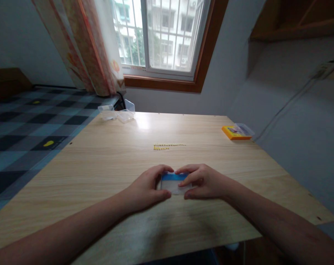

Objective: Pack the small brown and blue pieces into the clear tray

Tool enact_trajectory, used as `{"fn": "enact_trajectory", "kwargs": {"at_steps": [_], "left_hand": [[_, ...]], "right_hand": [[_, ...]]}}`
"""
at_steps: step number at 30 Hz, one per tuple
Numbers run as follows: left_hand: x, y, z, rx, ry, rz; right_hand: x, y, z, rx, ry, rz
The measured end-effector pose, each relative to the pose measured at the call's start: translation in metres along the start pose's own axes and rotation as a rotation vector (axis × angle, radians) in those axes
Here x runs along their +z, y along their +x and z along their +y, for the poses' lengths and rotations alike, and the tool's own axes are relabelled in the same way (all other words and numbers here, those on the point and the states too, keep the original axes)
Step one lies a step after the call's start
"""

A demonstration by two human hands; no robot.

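A small clear, flat plastic case (173, 186) with a blue strip along its far edge is between my hands, low over the near part of the wooden table (108, 162). My left hand (153, 186) grips its left side, thumb at the near edge and fingers at the far edge. On the right side, my right hand (202, 182) has its thumb near the front edge and fingers over the top. Whether anything lies inside the case I cannot tell. Beyond the hands, small yellow pieces (161, 146) lie in two short rows on the table.
Clear plastic boxes (125, 116) stand at the far left corner. At the right edge lies an orange-and-yellow box (237, 132) with a clear plastic lid or case by it. A checked bedspread (45, 117) borders the table's left; a wall with a cable (282, 101) borders the right.
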State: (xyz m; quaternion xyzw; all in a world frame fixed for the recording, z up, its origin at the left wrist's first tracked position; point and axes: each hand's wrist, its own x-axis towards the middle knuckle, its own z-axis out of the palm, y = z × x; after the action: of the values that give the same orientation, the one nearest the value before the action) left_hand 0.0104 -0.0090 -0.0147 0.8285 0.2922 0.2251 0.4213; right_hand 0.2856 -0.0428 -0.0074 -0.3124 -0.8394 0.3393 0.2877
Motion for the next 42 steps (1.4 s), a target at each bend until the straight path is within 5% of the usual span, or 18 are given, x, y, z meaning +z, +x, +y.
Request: {"fn": "enact_trajectory", "kwargs": {"at_steps": [22, 32, 36, 42], "left_hand": [[-0.004, 0.001, -0.011, 0.053, -0.012, 0.016], [-0.02, 0.013, -0.022, 0.002, -0.157, 0.21], [-0.027, 0.021, -0.028, -0.011, -0.197, 0.302], [-0.027, 0.023, -0.03, -0.031, -0.232, 0.335]], "right_hand": [[-0.001, 0.007, -0.003, -0.109, -0.167, -0.021], [0.011, -0.005, -0.006, -0.042, -0.24, 0.181], [-0.014, -0.018, 0.004, -0.011, -0.337, 0.249], [-0.094, -0.041, 0.033, 0.187, -0.535, 0.388]]}}
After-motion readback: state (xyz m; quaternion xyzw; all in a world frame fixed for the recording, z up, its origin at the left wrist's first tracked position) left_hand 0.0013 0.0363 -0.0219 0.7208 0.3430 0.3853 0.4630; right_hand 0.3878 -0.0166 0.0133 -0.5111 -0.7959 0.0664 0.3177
